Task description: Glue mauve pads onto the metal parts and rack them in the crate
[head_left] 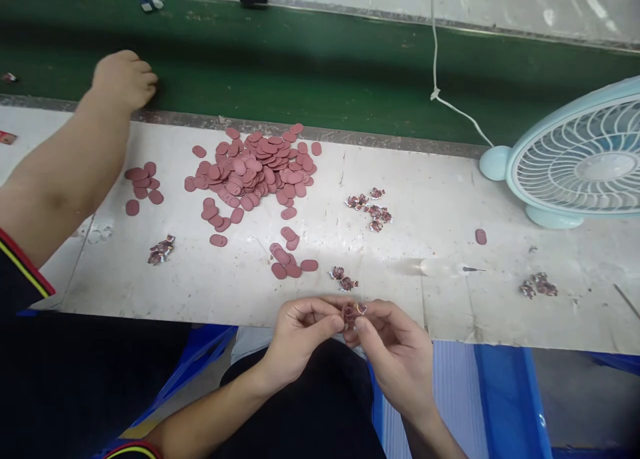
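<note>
My left hand [305, 332] and my right hand [393, 345] meet at the table's front edge. Between their fingertips is a small reddish-brown figure piece [350, 314], pinched from both sides; its details are too small to tell. Just beyond my hands lie a few similar small figure pieces [345, 280]. More of them [370, 209] are grouped further back to the right. A large heap of oval red-brown discs [255, 169] covers the table's middle left, with a smaller cluster of discs [290, 255] nearer my left hand.
Another person's arm [65, 159] reaches across the left side, its hand over the green belt [300, 65]. A light blue fan [590, 159] stands at right, its white cable crossing the belt. Figure pieces [539, 285] lie front right; blue crates [505, 392] sit below the table edge.
</note>
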Motion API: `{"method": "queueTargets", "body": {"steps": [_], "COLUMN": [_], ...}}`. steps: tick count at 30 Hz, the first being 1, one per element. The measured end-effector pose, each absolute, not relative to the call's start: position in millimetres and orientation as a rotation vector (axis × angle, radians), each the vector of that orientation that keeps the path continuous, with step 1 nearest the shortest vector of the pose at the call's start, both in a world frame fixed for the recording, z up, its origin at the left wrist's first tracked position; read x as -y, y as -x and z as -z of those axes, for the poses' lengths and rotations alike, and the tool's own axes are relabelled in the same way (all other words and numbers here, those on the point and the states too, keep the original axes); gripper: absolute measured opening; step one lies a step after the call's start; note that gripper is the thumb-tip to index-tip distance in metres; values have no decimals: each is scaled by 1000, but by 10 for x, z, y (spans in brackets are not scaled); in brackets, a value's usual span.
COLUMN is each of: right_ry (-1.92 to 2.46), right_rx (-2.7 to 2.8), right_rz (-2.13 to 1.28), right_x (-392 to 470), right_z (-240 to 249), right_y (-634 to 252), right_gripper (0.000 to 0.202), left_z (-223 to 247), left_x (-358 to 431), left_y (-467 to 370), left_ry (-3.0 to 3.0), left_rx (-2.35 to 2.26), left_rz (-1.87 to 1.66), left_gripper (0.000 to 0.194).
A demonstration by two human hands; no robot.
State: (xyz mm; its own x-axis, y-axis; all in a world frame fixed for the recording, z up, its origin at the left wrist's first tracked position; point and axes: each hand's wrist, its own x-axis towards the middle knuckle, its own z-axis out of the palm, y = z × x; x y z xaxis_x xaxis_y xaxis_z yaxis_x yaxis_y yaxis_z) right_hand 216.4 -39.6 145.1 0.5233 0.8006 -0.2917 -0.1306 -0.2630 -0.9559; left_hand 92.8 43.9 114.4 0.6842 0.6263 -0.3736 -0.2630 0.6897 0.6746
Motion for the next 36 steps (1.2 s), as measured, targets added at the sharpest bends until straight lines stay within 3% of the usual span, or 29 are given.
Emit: {"method": "queueTargets", "body": {"steps": [4, 8, 13, 17, 26, 36], "right_ry": [1533, 1542, 1663, 1836, 2521, 2839], "right_rx": [372, 172, -24, -77, -75, 174], "right_rz": [-902, -589, -83, 132, -308, -487], "right_x": [655, 1115, 1857, 2443, 2729, 2699], "right_z": [-1363, -1310, -1187, -850, 199, 361], "right_y": [-2281, -2598, -3134, -3481, -4004, -4145], "right_gripper": [10, 13, 22, 26, 25, 29], "left_z": [-1126, -1037, -871, -793, -1112, -1407], "left_x": [-575, -983, -1331, -1363, -1353, -1114], "left_y": [-841, -715, -712, -716, -788, -708], "left_ry": [-1051, -1992, -2567, -2555, -2473, -1617], "left_rx": [-667, -710, -621, -634, -739, -883], "left_rz": [-555, -628, -417, -423, -508, -574], "left_gripper": [16, 32, 27, 27, 32, 19]}}
